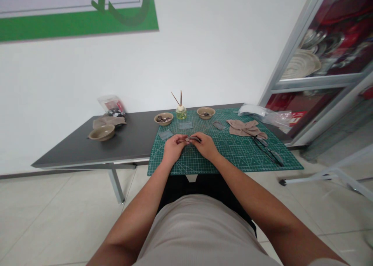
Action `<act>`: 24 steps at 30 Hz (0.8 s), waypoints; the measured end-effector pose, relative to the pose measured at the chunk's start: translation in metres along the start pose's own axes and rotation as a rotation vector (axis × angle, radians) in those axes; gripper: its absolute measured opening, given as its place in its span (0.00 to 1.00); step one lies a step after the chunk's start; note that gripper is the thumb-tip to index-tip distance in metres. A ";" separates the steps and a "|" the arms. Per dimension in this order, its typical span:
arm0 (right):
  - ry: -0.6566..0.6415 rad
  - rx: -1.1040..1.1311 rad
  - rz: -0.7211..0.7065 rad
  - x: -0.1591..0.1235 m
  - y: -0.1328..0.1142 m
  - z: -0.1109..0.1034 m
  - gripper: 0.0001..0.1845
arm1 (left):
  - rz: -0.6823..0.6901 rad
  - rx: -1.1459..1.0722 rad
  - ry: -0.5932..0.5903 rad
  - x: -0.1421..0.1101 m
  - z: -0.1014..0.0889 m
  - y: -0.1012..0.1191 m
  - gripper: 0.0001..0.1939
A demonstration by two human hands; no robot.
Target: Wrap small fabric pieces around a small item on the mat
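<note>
My left hand (174, 146) and my right hand (205, 144) meet over the middle of the green cutting mat (250, 157). Both are closed in a pinch around a small pale object (188, 140) held between their fingertips; it is too small to name. A thin dark tool seems to lie in my right fingers. Just beyond the hands lie small clear plastic pieces (166, 134) on the mat.
On the dark table (128, 141) stand two small bowls (163, 119) with dark bits, a reed diffuser bottle (181, 111), an empty bowl (101, 132), beige cloth (244, 127), pliers (268, 149) and plastic bags (262, 112). A glass cabinet (326, 56) stands at right.
</note>
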State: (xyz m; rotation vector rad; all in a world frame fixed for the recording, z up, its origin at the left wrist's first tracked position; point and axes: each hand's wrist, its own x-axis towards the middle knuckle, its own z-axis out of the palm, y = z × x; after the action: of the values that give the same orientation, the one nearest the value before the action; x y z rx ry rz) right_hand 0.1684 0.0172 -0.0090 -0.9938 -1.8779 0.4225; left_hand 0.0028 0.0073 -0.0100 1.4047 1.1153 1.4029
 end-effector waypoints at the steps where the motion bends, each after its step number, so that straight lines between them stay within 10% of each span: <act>1: -0.001 -0.003 0.006 0.000 0.000 0.000 0.04 | 0.003 -0.005 0.001 0.000 0.000 0.000 0.13; 24: -0.013 0.060 0.007 -0.001 -0.007 -0.002 0.04 | 0.052 -0.046 0.016 -0.002 0.000 0.002 0.11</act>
State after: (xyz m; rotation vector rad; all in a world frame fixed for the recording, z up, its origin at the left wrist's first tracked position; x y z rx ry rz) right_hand 0.1675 0.0116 -0.0043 -0.9597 -1.8631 0.4871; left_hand 0.0026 0.0051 -0.0083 1.4009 1.0567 1.4706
